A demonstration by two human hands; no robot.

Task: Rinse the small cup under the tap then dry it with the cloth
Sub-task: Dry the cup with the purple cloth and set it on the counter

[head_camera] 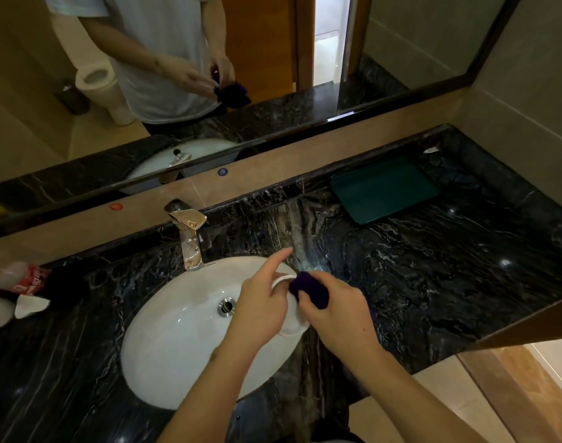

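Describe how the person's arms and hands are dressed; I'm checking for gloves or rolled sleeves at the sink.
Both hands, left hand and right hand, are bare: no gloves, rings, watch or wristbands show. The forearms are uncovered up to the frame edge. The mirror shows a pale short-sleeved T-shirt.

Dim bathroom: black marble counter [433,266], wall mirror [273,43], beige tiles [522,100].

Dim, warm-toned, soft throughout. Small specular glints scattered over the dark marble counter [433,282]; brightest patch in the mirror [273,43], a lit doorway. Strong wide-angle bending at edges.
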